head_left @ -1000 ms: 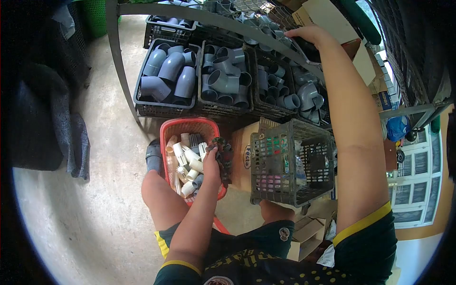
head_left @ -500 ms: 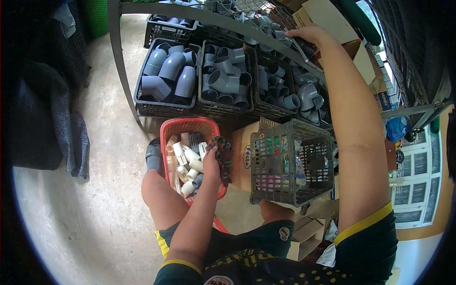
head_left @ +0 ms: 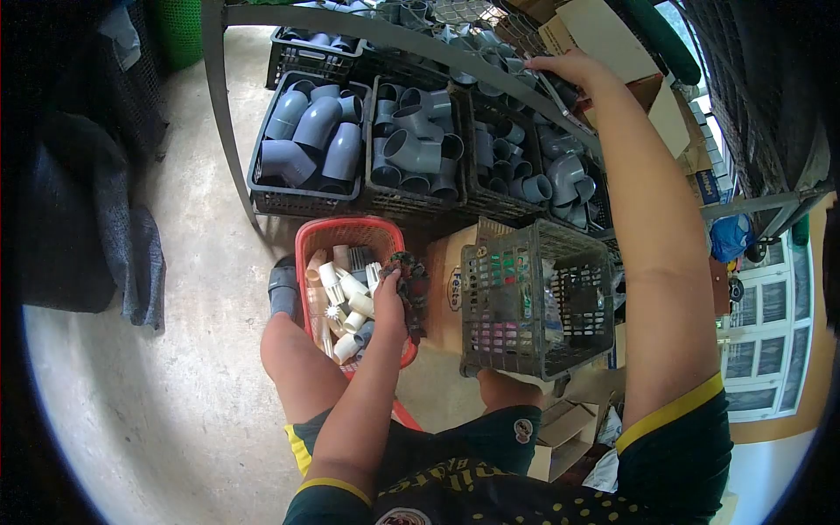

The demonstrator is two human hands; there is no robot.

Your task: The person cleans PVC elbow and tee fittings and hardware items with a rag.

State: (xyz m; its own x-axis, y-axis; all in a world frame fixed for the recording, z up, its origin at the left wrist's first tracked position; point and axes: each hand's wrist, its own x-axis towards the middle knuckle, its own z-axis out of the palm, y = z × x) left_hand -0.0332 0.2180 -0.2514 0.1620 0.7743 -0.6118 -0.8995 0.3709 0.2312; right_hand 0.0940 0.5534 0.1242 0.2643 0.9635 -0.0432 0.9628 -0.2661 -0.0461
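Note:
My left hand [head_left: 391, 302] is closed on a crumpled dark cloth [head_left: 409, 293] with reddish patches, at the right rim of a red plastic basket [head_left: 311, 229]. White and grey pipe fittings [head_left: 354, 302] lie loose in that basket, some hidden by my forearm. My right hand [head_left: 579, 72] reaches up to the upper right, by the metal shelf rail [head_left: 472, 63]. Its fingers are bent around something dark at the rail, mostly hidden by the hand, which I cannot make out. Grey pipe fittings [head_left: 490, 61] lie just left of it.
Black crates [head_left: 306, 203] of grey elbows and tees stand under the rail. An openwork dark crate [head_left: 538, 297] stands between my body and the shelf, beside a cardboard box [head_left: 444, 262]. An open carton [head_left: 564, 429] sits at lower right. Dark mesh [head_left: 136, 254] hangs at left.

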